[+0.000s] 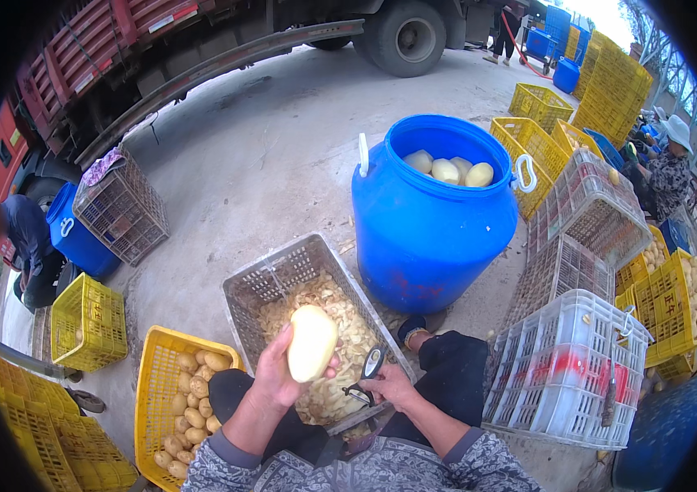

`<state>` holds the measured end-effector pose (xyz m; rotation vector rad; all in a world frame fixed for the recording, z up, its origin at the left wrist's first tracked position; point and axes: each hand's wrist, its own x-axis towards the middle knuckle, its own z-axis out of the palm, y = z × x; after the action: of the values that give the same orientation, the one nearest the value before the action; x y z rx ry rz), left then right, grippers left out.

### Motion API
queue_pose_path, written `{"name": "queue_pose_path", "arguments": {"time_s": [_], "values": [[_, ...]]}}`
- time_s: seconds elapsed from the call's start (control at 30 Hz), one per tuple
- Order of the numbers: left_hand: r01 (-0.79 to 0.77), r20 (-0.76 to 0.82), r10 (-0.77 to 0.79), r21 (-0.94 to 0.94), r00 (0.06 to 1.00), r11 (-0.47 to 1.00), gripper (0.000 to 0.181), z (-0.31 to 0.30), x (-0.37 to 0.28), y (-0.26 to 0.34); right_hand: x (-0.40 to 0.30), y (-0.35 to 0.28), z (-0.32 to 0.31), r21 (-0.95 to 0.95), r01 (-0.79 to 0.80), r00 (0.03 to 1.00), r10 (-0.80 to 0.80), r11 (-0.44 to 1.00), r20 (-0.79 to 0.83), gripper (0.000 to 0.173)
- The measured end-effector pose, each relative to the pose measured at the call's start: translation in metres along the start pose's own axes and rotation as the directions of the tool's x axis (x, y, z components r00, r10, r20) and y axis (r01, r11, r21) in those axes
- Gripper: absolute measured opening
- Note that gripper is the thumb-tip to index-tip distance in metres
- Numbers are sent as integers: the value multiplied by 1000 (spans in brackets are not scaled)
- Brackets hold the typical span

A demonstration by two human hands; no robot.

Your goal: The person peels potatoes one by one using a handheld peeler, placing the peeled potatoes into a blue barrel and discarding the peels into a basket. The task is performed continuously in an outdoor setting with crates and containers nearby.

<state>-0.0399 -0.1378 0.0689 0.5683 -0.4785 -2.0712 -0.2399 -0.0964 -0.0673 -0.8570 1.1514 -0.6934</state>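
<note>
A pale, peeled potato point(312, 344) rests in my left hand point(279, 375), its fingers around the sides. My right hand point(392, 388) grips a peeler point(373, 363) with a dark handle, a little to the right of the potato and apart from it. Both hands are over a grey plastic crate point(243, 301) that holds a heap of potato peelings point(348, 313). By my left knee stands a yellow plastic crate point(150, 381) with unpeeled potatoes point(194, 400). Beyond the peelings, a blue plastic barrel point(428, 246) contains several peeled potatoes point(447, 170).
A white crate point(563, 363) stands upturned at my right, with a knife point(609, 393) against its side. Grey crates point(594, 203) and filled yellow crates point(671, 313) are stacked beyond it. A truck point(200, 67) is parked ahead. Other people sit at far left point(31, 246) and right point(668, 172).
</note>
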Motion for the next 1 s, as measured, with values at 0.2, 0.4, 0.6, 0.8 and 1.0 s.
{"name": "queue_pose_path", "arguments": {"time_s": [0.2, 0.4, 0.6, 0.8, 1.0], "values": [[-428, 342, 381, 72, 859, 901, 66, 151, 100, 90, 10, 3, -14, 46, 1, 999, 1, 999, -49, 12], [-411, 103, 429, 548, 898, 729, 35, 18, 18, 135, 9, 9, 3, 18, -42, 997, 43, 999, -68, 10], [-34, -656, 583, 650, 479, 759, 15, -207, -208, 122, 8, 22, 26, 138, 2, 998, 8, 990, -66, 12], [240, -912, 354, 398, 207, 885, 12, -334, -323, 1, 21, 41, 26, 200, -34, 994, 54, 979, -93, 8], [200, -840, 447, 517, 309, 832, 23, -394, -268, -36, 22, 57, 30, 175, -116, 969, 150, 978, -197, 11]]}}
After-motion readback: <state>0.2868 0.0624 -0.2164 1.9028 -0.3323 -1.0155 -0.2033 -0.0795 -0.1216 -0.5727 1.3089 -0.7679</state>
